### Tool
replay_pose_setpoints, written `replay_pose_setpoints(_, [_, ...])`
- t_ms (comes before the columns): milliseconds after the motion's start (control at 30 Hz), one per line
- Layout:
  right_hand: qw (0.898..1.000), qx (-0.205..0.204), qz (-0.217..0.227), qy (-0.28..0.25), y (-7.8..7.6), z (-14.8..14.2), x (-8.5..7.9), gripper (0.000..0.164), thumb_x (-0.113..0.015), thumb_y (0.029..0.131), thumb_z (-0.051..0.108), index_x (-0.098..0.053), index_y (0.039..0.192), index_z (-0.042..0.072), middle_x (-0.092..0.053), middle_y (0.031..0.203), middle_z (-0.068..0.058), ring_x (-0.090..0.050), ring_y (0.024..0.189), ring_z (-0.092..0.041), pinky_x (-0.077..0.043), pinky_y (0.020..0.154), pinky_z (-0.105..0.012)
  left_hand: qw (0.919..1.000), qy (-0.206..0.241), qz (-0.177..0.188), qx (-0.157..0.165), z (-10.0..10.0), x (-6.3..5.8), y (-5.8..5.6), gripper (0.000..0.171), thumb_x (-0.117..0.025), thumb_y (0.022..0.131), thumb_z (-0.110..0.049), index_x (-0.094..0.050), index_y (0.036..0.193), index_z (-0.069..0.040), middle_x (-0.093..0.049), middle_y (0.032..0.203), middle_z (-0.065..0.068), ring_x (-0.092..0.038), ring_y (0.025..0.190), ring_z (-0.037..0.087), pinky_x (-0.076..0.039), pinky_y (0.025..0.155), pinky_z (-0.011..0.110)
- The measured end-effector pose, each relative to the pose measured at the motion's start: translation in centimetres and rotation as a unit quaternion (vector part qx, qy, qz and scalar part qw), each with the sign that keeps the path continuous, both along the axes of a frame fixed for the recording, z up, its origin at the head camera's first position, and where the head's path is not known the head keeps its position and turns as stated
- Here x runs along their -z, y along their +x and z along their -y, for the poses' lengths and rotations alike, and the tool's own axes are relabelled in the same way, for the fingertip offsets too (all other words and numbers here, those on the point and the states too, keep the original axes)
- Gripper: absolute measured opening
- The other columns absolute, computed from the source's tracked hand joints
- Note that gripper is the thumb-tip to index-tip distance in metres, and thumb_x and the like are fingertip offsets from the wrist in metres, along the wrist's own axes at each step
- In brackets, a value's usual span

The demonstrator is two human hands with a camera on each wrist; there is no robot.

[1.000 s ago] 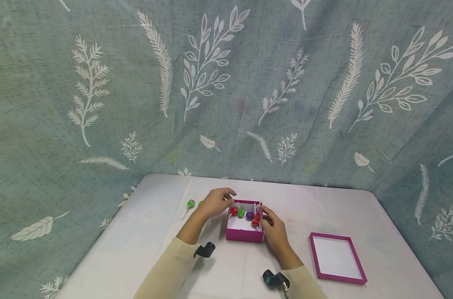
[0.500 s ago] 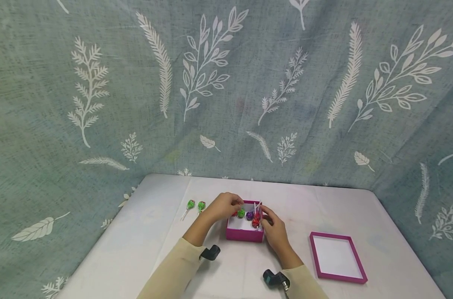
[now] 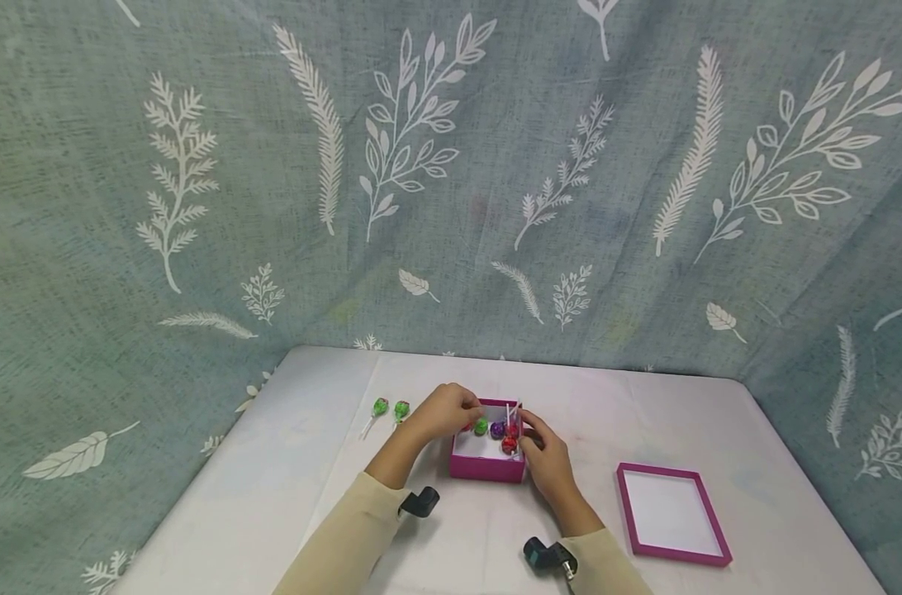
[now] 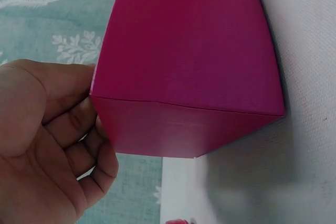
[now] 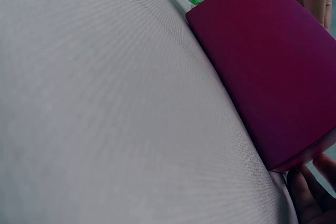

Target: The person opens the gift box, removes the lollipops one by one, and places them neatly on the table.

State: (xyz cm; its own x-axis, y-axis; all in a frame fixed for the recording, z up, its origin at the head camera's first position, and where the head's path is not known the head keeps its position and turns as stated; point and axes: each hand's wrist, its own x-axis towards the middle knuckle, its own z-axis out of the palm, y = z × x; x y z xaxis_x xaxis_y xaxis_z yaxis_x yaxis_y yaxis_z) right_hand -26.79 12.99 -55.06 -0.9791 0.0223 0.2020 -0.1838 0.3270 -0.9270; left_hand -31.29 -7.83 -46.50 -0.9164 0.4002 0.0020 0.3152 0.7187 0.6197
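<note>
A magenta box (image 3: 486,469) with a white inside stands uncovered on the table. In it lie a green lollipop (image 3: 481,426), a purple lollipop (image 3: 498,430) and red ones, including a red lollipop (image 3: 509,445) on the right side. My left hand (image 3: 445,409) reaches over the left rim, fingertips over the green lollipop's stick; I cannot tell whether they pinch it. The left wrist view shows this hand's curled fingers (image 4: 81,124) beyond the box edge, tips hidden. With thumb and fingers, my right hand (image 3: 546,459) holds the box's right wall.
Two green lollipops, one far left (image 3: 380,406) and one nearer my wrist (image 3: 401,409), lie on the white-covered table (image 3: 436,545). To the right rests the box's magenta-rimmed lid (image 3: 671,512), white inside up. A leaf-patterned curtain (image 3: 451,289) hangs behind.
My left hand has moved right and slightly down, from the box's left rim to over its inside, uncovering the second green lollipop on the table. My right hand has stayed at the box.
</note>
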Motion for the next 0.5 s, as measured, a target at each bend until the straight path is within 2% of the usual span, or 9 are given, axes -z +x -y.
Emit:
replay_pose_setpoints(267, [1.0, 0.005, -0.005, 0.002, -0.19, -0.02, 0.13, 0.051, -0.054, 0.087, 0.009, -0.058, 0.136, 0.022, -0.056, 0.136, -0.002, -0.057, 0.119, -0.027, -0.039, 0.101, -0.052, 0.9993, -0.034, 0.015, 0.007, -0.45, -0.05, -0.03, 0.033, -0.061, 0.097, -0.028, -0.075, 0.076, -0.008, -0.067, 0.066, 0.004, -0.049, 0.055, 0.013, -0.04, 0.051, 0.029])
replay_pose_setpoints(300, [1.0, 0.006, -0.003, 0.002, -0.23, -0.03, 0.15, 0.051, -0.054, 0.087, 0.009, -0.058, 0.136, 0.023, -0.056, 0.136, -0.001, -0.056, 0.119, -0.027, -0.039, 0.101, -0.052, 0.9992, -0.036, 0.016, 0.007, -0.54, -0.05, -0.03, 0.033, -0.06, 0.097, -0.029, -0.075, 0.077, -0.008, -0.068, 0.066, 0.004, -0.049, 0.055, 0.013, -0.039, 0.051, 0.03])
replay_pose_setpoints(400, [1.0, 0.003, 0.0, 0.001, -0.29, -0.05, 0.18, 0.051, -0.054, 0.088, 0.009, -0.057, 0.137, 0.023, -0.056, 0.137, -0.001, -0.056, 0.119, -0.027, -0.038, 0.102, -0.052, 0.9991, -0.039, 0.02, -0.002, -0.73, 0.05, -0.1, 0.027, -0.06, 0.098, -0.028, -0.077, 0.093, -0.008, -0.068, 0.066, 0.002, -0.053, 0.055, 0.013, -0.041, 0.052, 0.03])
replay_pose_setpoints(500, [1.0, 0.002, 0.001, 0.0, -0.33, -0.11, 0.3, 0.051, -0.054, 0.088, 0.008, -0.057, 0.136, 0.024, -0.056, 0.136, -0.001, -0.056, 0.119, -0.026, -0.039, 0.102, -0.052, 0.9992, -0.034, 0.018, -0.013, -0.94, 0.22, -0.2, 0.024, -0.068, 0.093, -0.024, -0.074, 0.11, -0.01, -0.065, 0.067, -0.002, -0.055, 0.059, 0.014, -0.043, 0.055, 0.032])
